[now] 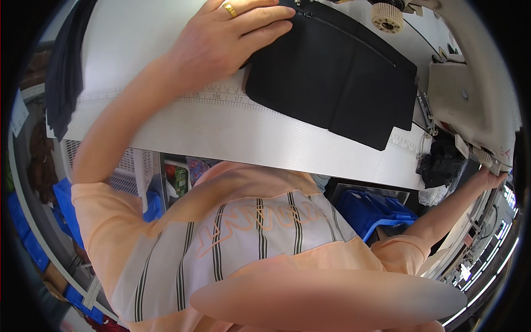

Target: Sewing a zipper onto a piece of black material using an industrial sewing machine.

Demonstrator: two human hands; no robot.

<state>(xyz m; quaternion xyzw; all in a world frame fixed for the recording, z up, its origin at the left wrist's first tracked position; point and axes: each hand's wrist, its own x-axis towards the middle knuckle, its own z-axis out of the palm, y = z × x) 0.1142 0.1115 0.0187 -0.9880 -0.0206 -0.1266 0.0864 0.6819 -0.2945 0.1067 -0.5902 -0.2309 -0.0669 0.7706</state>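
Note:
My left hand (224, 41), with a gold ring on one finger, lies flat with its fingers stretched out. Its fingertips rest on the upper left edge of a black fabric panel (337, 83). A closed metal zipper (354, 37) runs slantwise across that panel, its pull close to my fingertips. At the far right, my right hand (491, 178) touches the end of a beige sewing machine (481, 94). The machine's edge hides most of those fingers, so their grip does not show. A cream dial (387, 17) sits on the machine near the panel.
The white worktable (182, 124) has a ruler scale printed along it. A stack of dark fabric pieces (67, 66) hangs over its left end. Below stand a white plastic basket (130, 169) and a blue bin (371, 213). A black bundle (441, 163) lies by the machine.

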